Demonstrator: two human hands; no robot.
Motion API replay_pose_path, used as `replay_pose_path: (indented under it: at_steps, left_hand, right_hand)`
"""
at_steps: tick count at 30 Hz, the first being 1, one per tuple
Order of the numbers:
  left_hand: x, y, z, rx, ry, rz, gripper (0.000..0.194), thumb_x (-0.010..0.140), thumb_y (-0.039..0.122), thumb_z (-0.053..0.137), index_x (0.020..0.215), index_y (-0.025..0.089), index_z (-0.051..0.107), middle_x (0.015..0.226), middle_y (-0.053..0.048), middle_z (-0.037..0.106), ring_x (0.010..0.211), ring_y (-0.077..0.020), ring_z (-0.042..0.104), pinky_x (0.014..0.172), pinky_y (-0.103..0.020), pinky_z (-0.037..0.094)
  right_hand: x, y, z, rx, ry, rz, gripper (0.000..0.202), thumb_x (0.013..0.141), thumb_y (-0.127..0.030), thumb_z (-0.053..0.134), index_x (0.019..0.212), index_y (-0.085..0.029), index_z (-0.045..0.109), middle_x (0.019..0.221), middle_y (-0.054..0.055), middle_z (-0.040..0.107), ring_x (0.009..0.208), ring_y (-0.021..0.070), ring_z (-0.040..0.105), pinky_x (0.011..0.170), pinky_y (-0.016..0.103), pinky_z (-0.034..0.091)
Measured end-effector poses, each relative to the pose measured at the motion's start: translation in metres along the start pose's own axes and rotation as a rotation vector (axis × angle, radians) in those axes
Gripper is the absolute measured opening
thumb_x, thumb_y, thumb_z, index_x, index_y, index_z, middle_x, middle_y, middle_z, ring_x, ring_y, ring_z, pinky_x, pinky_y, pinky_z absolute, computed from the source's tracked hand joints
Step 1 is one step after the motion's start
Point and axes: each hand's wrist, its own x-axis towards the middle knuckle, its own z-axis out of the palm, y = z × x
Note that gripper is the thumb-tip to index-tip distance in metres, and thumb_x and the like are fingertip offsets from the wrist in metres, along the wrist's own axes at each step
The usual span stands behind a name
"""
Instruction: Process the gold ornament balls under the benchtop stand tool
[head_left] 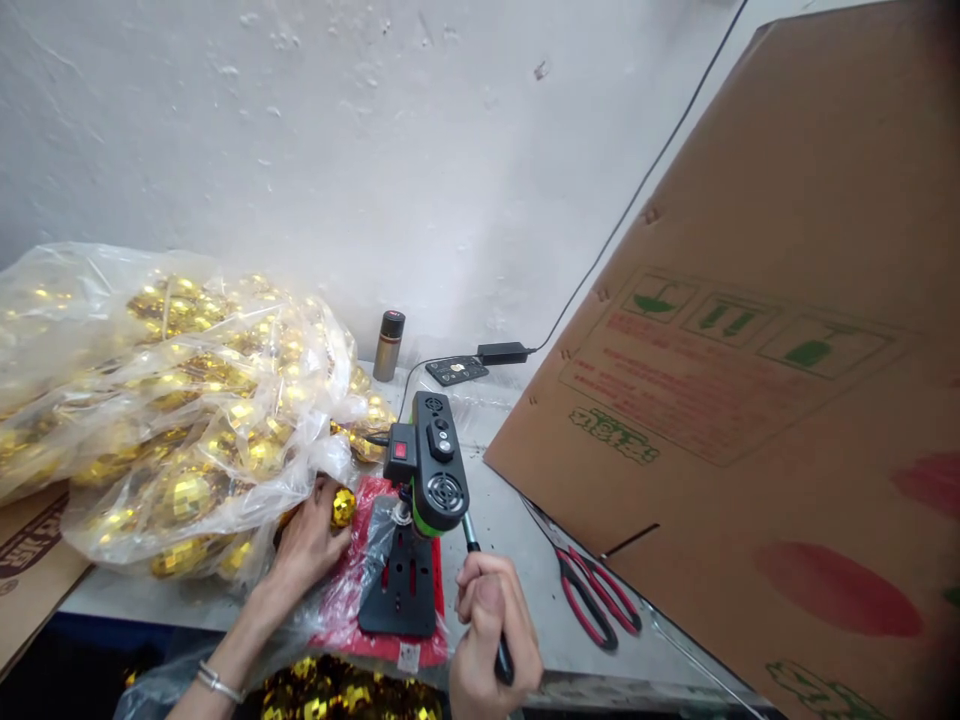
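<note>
My left hand (311, 535) is closed around a small gold mirror ball (343, 507), just left of a small black bench drill press (441, 455). Part of that hand's fingers is hidden behind the ball and plastic. My right hand (495, 630) wraps round the black-gripped lever handle (504, 660) on the press's right side. The press's slotted black base (401, 590) rests on a red plastic sheet (345, 610). Beside my left hand, a large clear plastic bag (225, 420) bulges with gold mirror balls.
Red-and-black scissors (592, 595) lie right of the press, against a big cardboard box (720, 400). Behind stand a dark-capped bottle (388, 345) and a power adapter (502, 352) with its cable running up the wall. More gold balls (345, 695) sit below the table's front edge.
</note>
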Motion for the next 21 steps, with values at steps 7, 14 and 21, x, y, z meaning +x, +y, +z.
replay_pose_path:
  at_steps: [7,14,21]
  left_hand:
    - [-0.025,0.028,-0.007,-0.866,-0.080,-0.303,0.065,0.077,0.067,0.074,0.119,0.019,0.064,0.097,-0.004,0.075,0.087,-0.0239,0.073,0.077,-0.034,0.060]
    - [-0.051,0.042,0.044,-0.975,-0.262,-0.409,0.093,0.070,0.087,0.072,0.129,0.016,0.058,0.051,0.014,0.050,0.034,-0.0096,0.042,0.037,-0.021,0.028]
    - [-0.057,0.039,0.055,-0.676,-0.270,-0.099,0.074,0.088,0.065,0.068,0.143,0.018,0.060,0.068,0.000,0.076,0.059,-0.0265,0.075,0.060,-0.036,0.060]
  right_hand:
    - [0.014,-0.011,0.000,0.016,-0.021,0.079,0.040,0.108,-0.010,0.048,0.070,-0.022,0.048,0.065,-0.004,0.046,0.063,0.0110,0.052,0.058,0.024,0.040]
    - [0.027,-0.017,-0.002,0.008,-0.059,0.103,0.039,0.109,-0.012,0.048,0.071,-0.022,0.049,0.067,-0.004,0.046,0.062,0.0106,0.051,0.061,0.026,0.043]
    - [0.022,-0.015,-0.003,0.007,-0.074,0.075,0.038,0.109,-0.010,0.047,0.073,-0.022,0.049,0.068,-0.004,0.045,0.064,0.0102,0.052,0.060,0.024,0.043]
